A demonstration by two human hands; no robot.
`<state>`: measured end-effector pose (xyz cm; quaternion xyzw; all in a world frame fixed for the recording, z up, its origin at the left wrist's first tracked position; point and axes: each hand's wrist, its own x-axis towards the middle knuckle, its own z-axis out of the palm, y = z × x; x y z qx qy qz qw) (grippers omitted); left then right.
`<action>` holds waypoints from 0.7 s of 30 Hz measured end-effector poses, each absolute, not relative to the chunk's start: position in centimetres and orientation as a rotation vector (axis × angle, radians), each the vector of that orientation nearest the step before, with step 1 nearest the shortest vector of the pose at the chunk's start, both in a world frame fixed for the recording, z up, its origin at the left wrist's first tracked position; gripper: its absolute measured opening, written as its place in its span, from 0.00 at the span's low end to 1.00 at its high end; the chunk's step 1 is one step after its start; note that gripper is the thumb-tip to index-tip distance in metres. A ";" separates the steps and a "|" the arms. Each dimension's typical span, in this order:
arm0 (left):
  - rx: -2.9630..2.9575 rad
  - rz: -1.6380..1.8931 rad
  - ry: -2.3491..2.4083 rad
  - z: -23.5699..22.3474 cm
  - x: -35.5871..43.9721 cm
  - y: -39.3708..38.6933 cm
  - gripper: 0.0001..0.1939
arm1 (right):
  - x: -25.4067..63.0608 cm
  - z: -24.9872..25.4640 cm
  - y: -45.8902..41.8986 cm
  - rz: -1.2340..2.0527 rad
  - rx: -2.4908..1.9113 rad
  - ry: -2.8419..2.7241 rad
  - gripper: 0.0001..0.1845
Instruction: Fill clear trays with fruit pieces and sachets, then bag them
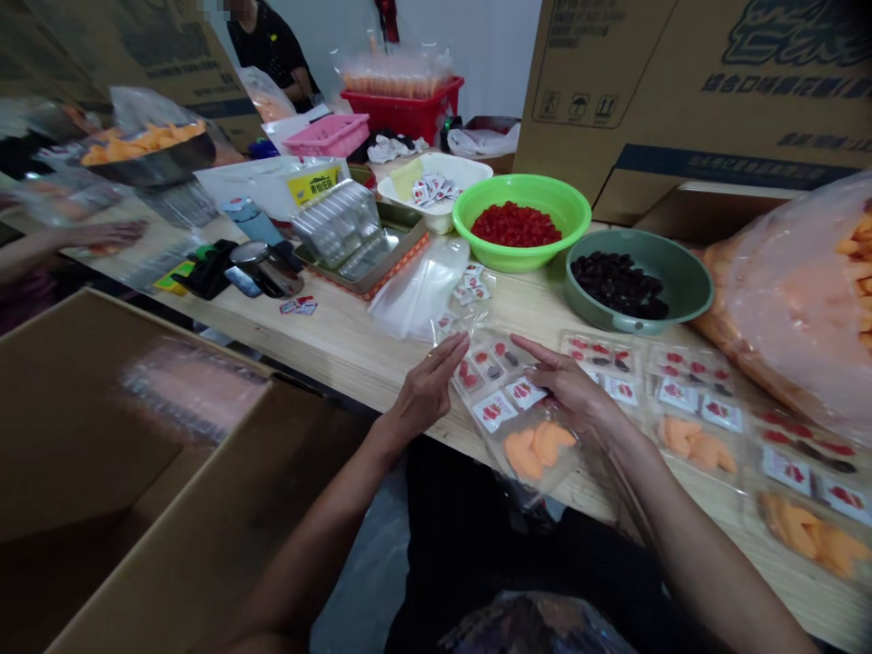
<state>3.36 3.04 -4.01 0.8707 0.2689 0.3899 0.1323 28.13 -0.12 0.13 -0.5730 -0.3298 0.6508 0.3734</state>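
A clear plastic tray (487, 440) tilts at the table's front edge, in what looks like clear film. Its small compartments hold red and dark fruit pieces; below them lie two printed sachets (496, 411) and orange curved pieces (538, 448). My left hand (426, 386) grips the tray's upper left side, fingers straight and together. On the opposite side my right hand (569, 386) holds the tray, index finger stretched along the top and lower fingers partly hidden. Several similar filled trays (698, 445) lie to the right. Loose sachets (471, 286) lie just beyond my hands.
Behind stand a green bowl (470, 238) of red pieces and a dark green bowl (586, 309) of dark fruit. A large orange-filled bag (763, 300) stands right. An open carton (197, 490) is at lower left. A co-worker's hand (113, 234) is at far left.
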 end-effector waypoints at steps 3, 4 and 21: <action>2.466 1.125 0.805 -4.2 3.5 3.2 0.44 | 27.9 0.2 0.1 1.623 -1.482 -0.866 0.42; 2.456 1.125 0.815 -4.3 3.5 3.3 0.44 | 27.8 0.2 0.2 1.604 -1.482 -0.863 0.42; 2.525 1.174 1.046 -4.3 3.7 4.0 0.32 | 27.2 0.1 0.7 1.528 -1.415 -0.807 0.45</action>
